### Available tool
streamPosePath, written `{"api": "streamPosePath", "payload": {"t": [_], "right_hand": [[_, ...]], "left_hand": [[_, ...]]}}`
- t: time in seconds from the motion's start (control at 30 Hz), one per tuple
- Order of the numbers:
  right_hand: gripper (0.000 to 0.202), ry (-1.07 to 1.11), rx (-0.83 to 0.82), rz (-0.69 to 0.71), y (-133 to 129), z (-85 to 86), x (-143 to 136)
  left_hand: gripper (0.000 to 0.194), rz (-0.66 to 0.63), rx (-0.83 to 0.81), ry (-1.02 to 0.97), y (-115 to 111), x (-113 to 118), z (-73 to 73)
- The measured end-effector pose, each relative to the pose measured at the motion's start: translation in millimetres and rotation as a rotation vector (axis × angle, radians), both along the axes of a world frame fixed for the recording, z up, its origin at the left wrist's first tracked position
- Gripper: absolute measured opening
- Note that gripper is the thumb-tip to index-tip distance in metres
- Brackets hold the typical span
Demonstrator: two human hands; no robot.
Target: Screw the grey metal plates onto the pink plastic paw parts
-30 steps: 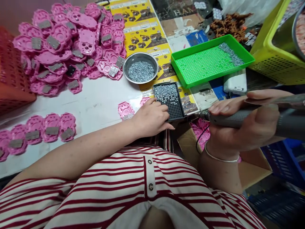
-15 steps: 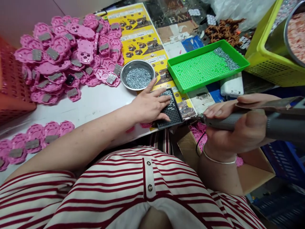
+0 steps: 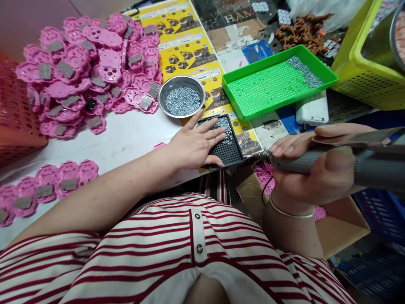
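Note:
My left hand (image 3: 198, 143) lies spread over a small black perforated tray (image 3: 229, 154), its fingers resting on or just above the small screws (image 3: 224, 123) heaped at the far end. In my right hand (image 3: 311, 164) is a grey electric screwdriver (image 3: 373, 162), held level with its bit pointing left, just right of the black tray. Beyond my left fingers stands a round metal bowl (image 3: 182, 96) full of small screws. A pink piece (image 3: 160, 145) peeks out behind my left wrist, mostly hidden.
Pink plastic casings (image 3: 76, 67) with grey plates are piled at the back left; a row of them (image 3: 47, 181) lies nearer. A green perforated tray (image 3: 253, 93) holds more screws. To the right are a yellow basket (image 3: 357, 84) and a cardboard box (image 3: 341, 228) with pink parts.
My left hand has shifted slightly left and back over the black tray, uncovering more of its holes. My right hand keeps hold of the screwdriver in nearly the same place. The view has turned slightly.

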State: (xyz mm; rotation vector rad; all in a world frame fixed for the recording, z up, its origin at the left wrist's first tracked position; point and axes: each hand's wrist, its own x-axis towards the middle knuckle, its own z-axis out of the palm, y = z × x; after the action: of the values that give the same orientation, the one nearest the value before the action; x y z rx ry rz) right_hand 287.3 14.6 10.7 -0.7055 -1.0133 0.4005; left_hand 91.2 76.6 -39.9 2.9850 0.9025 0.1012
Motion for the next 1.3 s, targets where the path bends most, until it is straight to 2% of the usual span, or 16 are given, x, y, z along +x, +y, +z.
{"api": "streamPosePath", "payload": {"t": [0.1, 0.3, 0.47, 0.57, 0.67, 0.77, 0.9, 1.03, 1.13, 1.3], "right_hand": [[0.018, 0.015, -0.031, 0.012, -3, 1.7, 0], [0.026, -0.048, -0.058, -0.013, -4, -6.9, -2], [0.021, -0.086, -0.045, -0.083, -5, -2.2, -10], [0.022, -0.069, -0.028, -0.091, -6, 0.9, -15], [0.025, -0.049, -0.012, -0.076, -8, 1.8, -21], [0.023, -0.032, -0.004, -0.067, -10, 1.2, -28], [0.021, -0.050, 0.031, -0.040, -13, -2.3, -36], [0.021, -0.073, 0.046, -0.026, -16, -4.3, -42], [0.016, 0.007, 0.054, 0.002, -15, -1.2, -46], [0.012, 0.087, 0.054, 0.077, -10, 4.9, -49]], "left_hand": [[0.092, 0.057, 0.028, -0.008, -4, -11, 2.7], [0.083, -0.041, -0.052, -0.064, -21, -24, 1.8], [0.075, 0.125, -0.006, -0.054, -16, -30, 3.1], [0.072, 0.157, 0.074, -0.123, -22, -26, 5.4], [0.056, 0.077, 0.147, -0.200, -38, -15, 4.8], [0.021, 0.022, 0.186, -0.189, -51, -6, -0.2], [0.017, 0.062, 0.255, -0.217, -56, -8, -8.9], [0.017, 0.113, 0.250, -0.270, -55, -24, -12.2], [0.017, 0.176, 0.186, -0.362, -58, -46, -12.9], [0.039, 0.471, 0.126, -0.469, -77, -96, -24.3]]}}
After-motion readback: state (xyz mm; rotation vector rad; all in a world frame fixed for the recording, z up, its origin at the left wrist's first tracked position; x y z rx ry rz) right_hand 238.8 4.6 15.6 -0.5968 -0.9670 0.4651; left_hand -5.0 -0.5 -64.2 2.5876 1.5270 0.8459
